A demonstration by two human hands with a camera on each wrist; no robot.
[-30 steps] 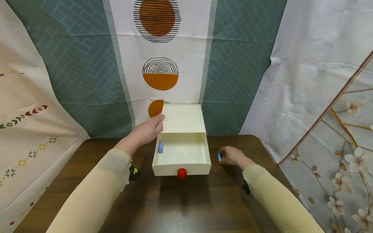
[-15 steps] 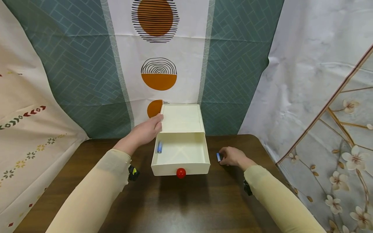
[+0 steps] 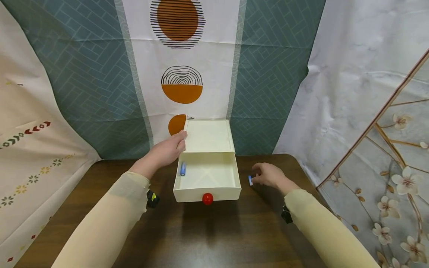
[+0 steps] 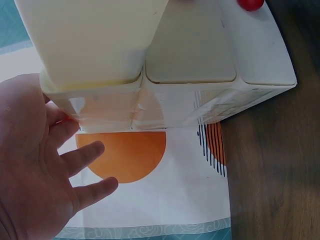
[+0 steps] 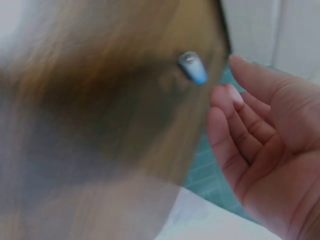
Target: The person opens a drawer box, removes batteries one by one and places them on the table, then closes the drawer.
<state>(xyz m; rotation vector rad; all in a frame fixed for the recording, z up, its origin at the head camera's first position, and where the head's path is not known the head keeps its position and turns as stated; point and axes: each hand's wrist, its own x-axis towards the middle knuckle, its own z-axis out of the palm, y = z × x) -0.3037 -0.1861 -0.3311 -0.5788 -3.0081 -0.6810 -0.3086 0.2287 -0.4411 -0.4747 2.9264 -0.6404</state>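
A cream box [image 3: 209, 136] stands against the back cloth with its drawer [image 3: 191, 195] pulled out. A blue battery [image 3: 183, 169] lies inside the drawer by its left wall. My left hand [image 3: 165, 152] rests at the box's left side near the top. In the left wrist view its fingers [image 4: 90, 157] are spread and extended, one touching the box's corner. On the table right of the drawer lies a second blue battery [image 3: 250, 181]. My right hand [image 3: 269, 175] is beside it; the right wrist view shows its fingers [image 5: 220, 127] loosely bent, apart from the battery [image 5: 193, 67].
A red round knob [image 3: 207, 199] sticks out from the drawer's front. The dark wooden table [image 3: 214, 238] ends at a patterned cloth [image 3: 271, 93] behind, with a floral cloth [image 3: 385, 149] on the right and another printed cloth [image 3: 43, 149] on the left.
My right hand has let go of the battery and lifted slightly away to the right, leaving it on the table. My left hand stays on the box.
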